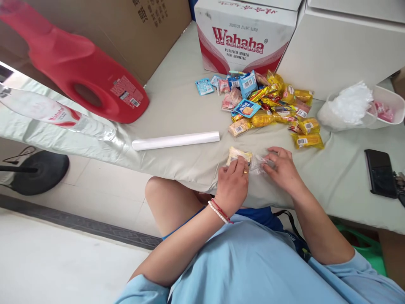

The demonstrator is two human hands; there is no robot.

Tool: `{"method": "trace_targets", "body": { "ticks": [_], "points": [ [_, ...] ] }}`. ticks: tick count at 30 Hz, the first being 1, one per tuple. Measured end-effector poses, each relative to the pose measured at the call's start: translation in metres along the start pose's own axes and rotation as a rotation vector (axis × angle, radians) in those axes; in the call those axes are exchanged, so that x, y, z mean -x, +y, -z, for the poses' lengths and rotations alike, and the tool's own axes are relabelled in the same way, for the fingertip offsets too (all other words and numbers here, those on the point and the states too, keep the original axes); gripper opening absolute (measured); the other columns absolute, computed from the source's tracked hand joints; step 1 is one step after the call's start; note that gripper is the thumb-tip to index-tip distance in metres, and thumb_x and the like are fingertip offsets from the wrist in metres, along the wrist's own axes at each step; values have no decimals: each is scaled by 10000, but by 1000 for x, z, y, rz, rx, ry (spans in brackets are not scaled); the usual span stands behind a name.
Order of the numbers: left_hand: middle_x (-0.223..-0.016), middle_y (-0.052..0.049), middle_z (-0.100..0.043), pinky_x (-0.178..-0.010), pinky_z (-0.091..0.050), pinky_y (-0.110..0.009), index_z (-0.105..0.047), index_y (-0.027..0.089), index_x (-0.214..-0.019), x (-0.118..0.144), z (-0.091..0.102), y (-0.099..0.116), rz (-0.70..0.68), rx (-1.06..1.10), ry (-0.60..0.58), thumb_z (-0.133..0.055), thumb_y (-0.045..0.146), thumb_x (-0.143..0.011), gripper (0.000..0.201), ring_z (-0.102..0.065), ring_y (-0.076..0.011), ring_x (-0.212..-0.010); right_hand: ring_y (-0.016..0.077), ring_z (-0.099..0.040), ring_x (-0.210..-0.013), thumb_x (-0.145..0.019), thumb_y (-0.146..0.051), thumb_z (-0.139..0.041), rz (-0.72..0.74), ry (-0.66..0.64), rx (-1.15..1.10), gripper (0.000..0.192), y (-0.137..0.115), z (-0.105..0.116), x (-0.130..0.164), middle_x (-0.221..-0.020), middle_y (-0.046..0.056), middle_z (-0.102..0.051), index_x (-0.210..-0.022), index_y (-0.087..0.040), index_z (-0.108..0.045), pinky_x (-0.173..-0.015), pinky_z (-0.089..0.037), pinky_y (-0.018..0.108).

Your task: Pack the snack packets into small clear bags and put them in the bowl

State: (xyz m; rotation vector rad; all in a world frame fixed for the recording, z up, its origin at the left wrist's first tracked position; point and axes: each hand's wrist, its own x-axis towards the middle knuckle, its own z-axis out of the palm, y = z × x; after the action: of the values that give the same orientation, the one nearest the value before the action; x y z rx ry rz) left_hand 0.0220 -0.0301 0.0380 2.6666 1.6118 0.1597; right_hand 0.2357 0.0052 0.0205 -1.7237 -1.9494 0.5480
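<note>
One blue shirt [253, 261] is nearest, then one left hand [233, 185] touching one packet [234, 152].

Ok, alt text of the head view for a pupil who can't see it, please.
A person's left hand rests on a small packet on a table; the right hand is at clear plastic beside it. Nearby lie a white roll and piled snack packets.

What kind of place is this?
Perhaps a storeroom or small shop: a water carton, a big red jug and a pile of wrapped snacks share a cloth-covered table.
</note>
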Motion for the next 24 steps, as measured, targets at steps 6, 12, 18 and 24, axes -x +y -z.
{"method": "trace_targets", "body": {
  "ticks": [6,12,18,24],
  "points": [
    [-1543,-206,-532,-1018,-479,-453,-573,67,-1437,-2,-2,6,-15,22,34,-394,116,-1006,469,-546,-290,-1344,173,-607,-661,-953,-423,-580,-83,-174,-378,182,-54,0,-22,-800,6,-667,-907,-247,-593,-627,-486,290],
    [-1536,-192,-547,-1134,-465,-470,-553,127,-1463,10,4,-22,-31,570,87,-517,214,-950,522,-532,-307,-1405,184,-592,-704,-930,-358,-536,42,-175,-355,141,-67,-31,-52,-741,4,-649,-868,-241,-584,-673,-460,290],
    [-1172,-162,-675,-1021,-517,-468,-661,154,-1226,-7,-12,-41,545,700,247,-592,386,-972,351,-641,-292,-1141,169,-605,-684,-967,-419,-533,25,-174,-493,192,-55,-37,-35,-763,-3,-642,-941,-238,-591,-677,-489,292],
    [-1174,-161,-618,-1010,-512,-432,-612,121,-1240,-31,-19,-19,480,650,217,-690,287,-878,406,-616,-289,-1151,155,-587,-626,-939,-504,-596,-128,-131,-741,267,-54,-36,-20,-702,-28,-620,-980,-240,-612,-650,-518,304]
  ]
}}
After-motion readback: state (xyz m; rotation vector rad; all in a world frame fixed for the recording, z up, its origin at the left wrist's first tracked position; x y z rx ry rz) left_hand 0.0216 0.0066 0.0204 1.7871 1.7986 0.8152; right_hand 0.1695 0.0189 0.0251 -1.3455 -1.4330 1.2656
